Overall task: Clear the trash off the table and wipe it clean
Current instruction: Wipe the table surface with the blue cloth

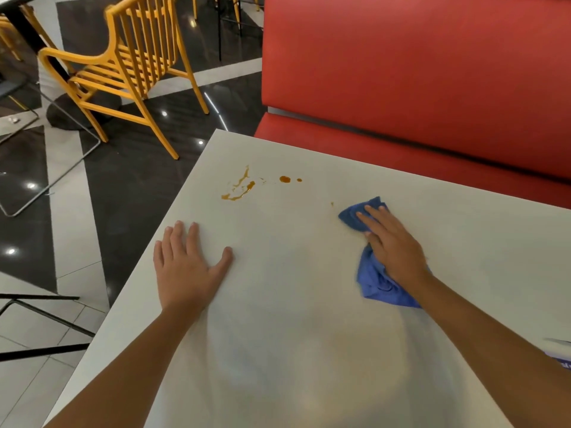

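One smooth, pale, matte table [309, 319] carries one crumpled blue cloth [372, 281] of soft weave at about two o'clock. The right hand [392, 242] presses flat on it, fingers straight and close together. The left hand [185, 267] lies flat on the bare top at nine o'clock, fingers slightly spread, thumb wide. At eleven o'clock are one streaky orange-brown sauce smear [241, 188] and two round drops [285, 179] — glossy. At twelve o'clock stands a red padded bench [401, 72]; at ten, a yellow slatted chair [129, 66].
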